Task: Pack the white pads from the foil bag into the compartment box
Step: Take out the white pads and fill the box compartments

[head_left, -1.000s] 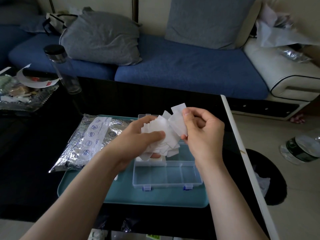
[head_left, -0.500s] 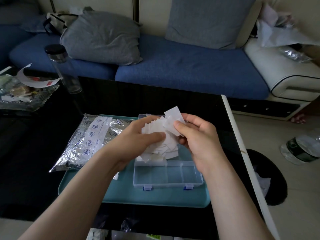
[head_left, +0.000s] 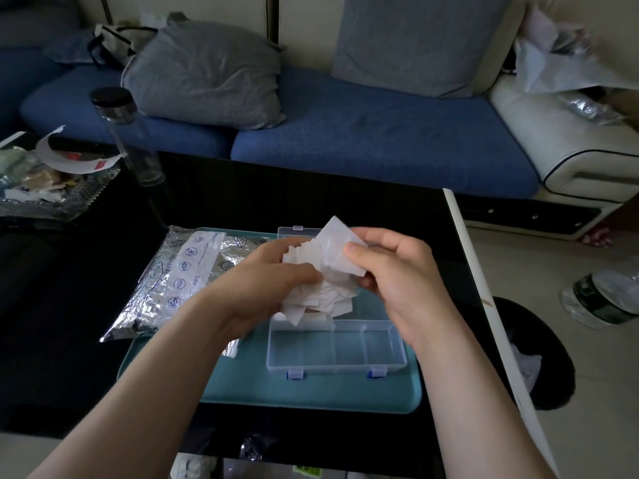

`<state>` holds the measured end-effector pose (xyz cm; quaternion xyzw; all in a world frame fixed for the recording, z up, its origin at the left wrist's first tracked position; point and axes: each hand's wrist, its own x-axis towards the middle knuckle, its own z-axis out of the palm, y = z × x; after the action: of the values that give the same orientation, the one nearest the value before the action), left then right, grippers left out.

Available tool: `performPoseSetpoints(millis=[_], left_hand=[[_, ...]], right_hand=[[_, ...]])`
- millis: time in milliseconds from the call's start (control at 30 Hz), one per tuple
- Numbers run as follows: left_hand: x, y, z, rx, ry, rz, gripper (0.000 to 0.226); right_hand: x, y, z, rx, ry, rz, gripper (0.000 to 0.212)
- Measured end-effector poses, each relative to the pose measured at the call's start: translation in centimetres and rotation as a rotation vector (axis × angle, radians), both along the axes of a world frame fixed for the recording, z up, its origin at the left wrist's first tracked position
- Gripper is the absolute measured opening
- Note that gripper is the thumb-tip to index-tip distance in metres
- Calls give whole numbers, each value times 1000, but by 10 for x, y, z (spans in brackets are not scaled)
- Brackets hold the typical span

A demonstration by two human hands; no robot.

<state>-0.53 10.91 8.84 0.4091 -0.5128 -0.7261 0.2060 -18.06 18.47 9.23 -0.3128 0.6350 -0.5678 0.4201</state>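
White pads (head_left: 320, 293) bunch in the left hand (head_left: 273, 281), right hand (head_left: 397, 281) pinching one.

A: What do the hands hold?
B: The left hand (head_left: 273, 281) grips a fanned bunch of white pads (head_left: 321, 295); the right hand (head_left: 397, 281) pinches the top pad (head_left: 337, 250).
A: And beneath them?
B: The open compartment box (head_left: 335, 347), on a teal tray (head_left: 311, 392). The foil bag (head_left: 173, 281) lies left of the left hand.

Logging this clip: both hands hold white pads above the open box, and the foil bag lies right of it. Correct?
One slip: the head view shows the foil bag left of the box, not right. The rest holds.
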Motion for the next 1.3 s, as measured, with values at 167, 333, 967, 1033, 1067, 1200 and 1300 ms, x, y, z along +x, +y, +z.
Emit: performPoseSetpoints(millis=[167, 333, 967, 1033, 1067, 1200, 1300], left_hand=[[1, 0, 3, 11, 11, -25, 41], [3, 0, 3, 35, -4, -14, 39], [4, 2, 11, 93, 100, -25, 26], [4, 2, 11, 84, 86, -7, 24], [5, 1, 10, 77, 77, 5, 23], [6, 0, 8, 43, 51, 22, 24], [5, 0, 8, 36, 51, 33, 22]], right_hand=[[2, -1, 1, 12, -212, 13, 19], [2, 1, 0, 38, -76, 24, 15], [8, 2, -6, 26, 347, -75, 49], [8, 2, -6, 42, 377, -116, 61], [8, 2, -4, 30, 373, -133, 62], [8, 3, 0, -14, 382, -86, 52], [9, 3, 0, -12, 403, -66, 45]])
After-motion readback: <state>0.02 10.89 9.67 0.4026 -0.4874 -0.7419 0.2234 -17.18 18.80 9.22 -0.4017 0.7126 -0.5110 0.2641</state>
